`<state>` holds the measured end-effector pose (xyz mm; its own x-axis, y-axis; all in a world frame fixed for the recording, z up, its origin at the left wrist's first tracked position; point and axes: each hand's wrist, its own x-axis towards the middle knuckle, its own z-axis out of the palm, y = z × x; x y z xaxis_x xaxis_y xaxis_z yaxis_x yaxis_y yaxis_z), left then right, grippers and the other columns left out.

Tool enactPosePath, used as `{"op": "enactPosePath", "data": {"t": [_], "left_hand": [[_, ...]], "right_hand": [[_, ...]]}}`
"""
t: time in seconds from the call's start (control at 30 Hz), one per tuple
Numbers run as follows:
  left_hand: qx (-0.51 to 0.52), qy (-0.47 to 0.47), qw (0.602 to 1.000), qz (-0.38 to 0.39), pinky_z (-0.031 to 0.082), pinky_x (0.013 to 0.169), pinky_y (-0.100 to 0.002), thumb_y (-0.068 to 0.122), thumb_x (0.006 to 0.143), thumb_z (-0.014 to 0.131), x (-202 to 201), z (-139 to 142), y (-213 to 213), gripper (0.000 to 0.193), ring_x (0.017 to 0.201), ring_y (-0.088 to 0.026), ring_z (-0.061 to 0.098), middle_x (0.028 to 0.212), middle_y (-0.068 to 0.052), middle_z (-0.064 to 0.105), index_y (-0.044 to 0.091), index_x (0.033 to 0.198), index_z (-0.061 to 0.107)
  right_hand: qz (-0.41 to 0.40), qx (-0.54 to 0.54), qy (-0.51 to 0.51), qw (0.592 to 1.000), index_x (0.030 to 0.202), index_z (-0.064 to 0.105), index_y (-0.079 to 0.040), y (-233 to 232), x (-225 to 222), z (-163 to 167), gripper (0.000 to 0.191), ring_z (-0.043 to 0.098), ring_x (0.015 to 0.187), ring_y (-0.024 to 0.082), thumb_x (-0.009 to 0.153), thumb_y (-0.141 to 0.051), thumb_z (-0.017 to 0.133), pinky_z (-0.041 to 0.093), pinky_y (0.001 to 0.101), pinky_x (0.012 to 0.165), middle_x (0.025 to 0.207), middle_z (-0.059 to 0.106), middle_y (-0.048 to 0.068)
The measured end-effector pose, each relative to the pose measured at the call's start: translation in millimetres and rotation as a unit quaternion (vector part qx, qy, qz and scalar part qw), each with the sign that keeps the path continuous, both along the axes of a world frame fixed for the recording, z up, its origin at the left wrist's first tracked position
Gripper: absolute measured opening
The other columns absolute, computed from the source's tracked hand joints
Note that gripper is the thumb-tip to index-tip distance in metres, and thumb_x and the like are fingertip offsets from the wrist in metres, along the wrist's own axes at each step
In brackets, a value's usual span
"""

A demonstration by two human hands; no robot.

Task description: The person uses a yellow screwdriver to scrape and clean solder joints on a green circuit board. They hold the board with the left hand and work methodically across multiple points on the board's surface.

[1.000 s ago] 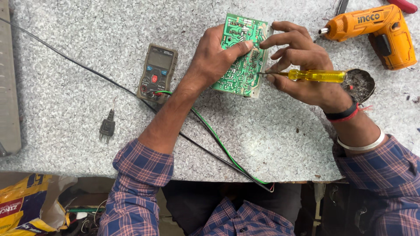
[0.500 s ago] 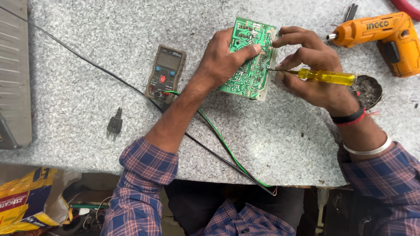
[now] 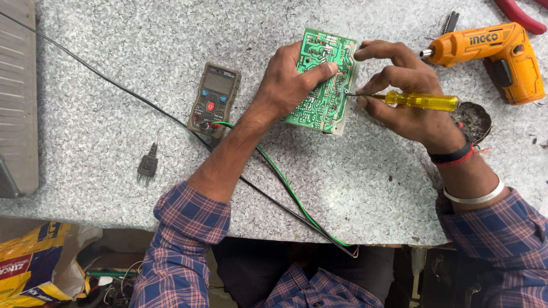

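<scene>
A green circuit board point(image 3: 322, 80) is held just above the centre of the frame, tilted up off the speckled grey worktop point(image 3: 365, 188). It is gripped by the left hand point(image 3: 288, 85), whose fingers are curled behind the board while the thumb is pressed across its soldered face. A yellow-handled screwdriver point(image 3: 419, 101) is held in the closed right hand point(image 3: 408, 94), with 2 fingers extended to the board's right edge; the metal tip is set against that edge of the board. To the left of the board a grey multimeter point(image 3: 214, 100) is laid flat, with green and black leads point(image 3: 285, 191) trailing to the lower edge of the worktop. An orange cordless drill point(image 3: 494, 54) is seen at the upper right.
</scene>
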<state>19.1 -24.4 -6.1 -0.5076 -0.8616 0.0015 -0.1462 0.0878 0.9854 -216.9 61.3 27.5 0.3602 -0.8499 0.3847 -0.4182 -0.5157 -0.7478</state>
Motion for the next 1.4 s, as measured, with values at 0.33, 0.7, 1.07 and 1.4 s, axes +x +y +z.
{"op": "enactPosePath", "data": {"t": [0.33,0.7,1.07,1.4], "left_hand": [[-0.035,-0.017,0.999,-0.005,0.06,0.071,-0.03,0.028,0.09,0.074,-1,0,0,0.028,0.076,-0.011,0.074,0.087,-0.004,0.079,0.004,0.103,0.074],[-0.048,-0.01,0.999,-0.007,0.06,0.072,-0.031,0.028,0.091,0.073,-1,-2,0,0.027,0.077,-0.01,0.072,0.086,-0.004,0.079,0.004,0.101,0.074],[-0.048,-0.018,0.999,-0.003,0.06,0.071,-0.031,0.028,0.09,0.074,-2,-3,-1,0.027,0.076,-0.011,0.073,0.086,-0.005,0.079,0.003,0.101,0.074],[0.045,-0.01,0.959,-0.279,0.06,0.085,-0.035,0.037,0.092,0.076,-2,-4,9,0.045,0.093,-0.015,0.07,0.103,-0.007,0.076,0.002,0.119,0.067]], "right_hand": [[-0.026,-0.033,0.018,0.999,0.096,0.065,-0.004,-1,0,-8,0.017,0.058,0.142,0.03,0.096,-0.012,0.08,0.051,0.0412,0.117,0.134,0.066,0.01],[-0.007,-0.04,0.052,0.998,0.085,0.066,-0.003,1,3,5,0.016,0.055,0.138,0.037,0.08,-0.007,0.08,0.046,0.0489,0.114,0.125,0.067,0.012],[-0.002,-0.044,0.021,0.999,0.085,0.067,-0.005,-3,1,-3,0.015,0.056,0.137,0.033,0.083,-0.012,0.08,0.048,0.0451,0.114,0.127,0.067,0.011],[-0.112,0.034,-0.187,0.975,0.116,0.064,0.002,1,-6,-19,0.018,0.07,0.099,0.012,0.114,-0.014,0.072,0.058,0.0245,0.089,0.12,0.07,0.01]]}}
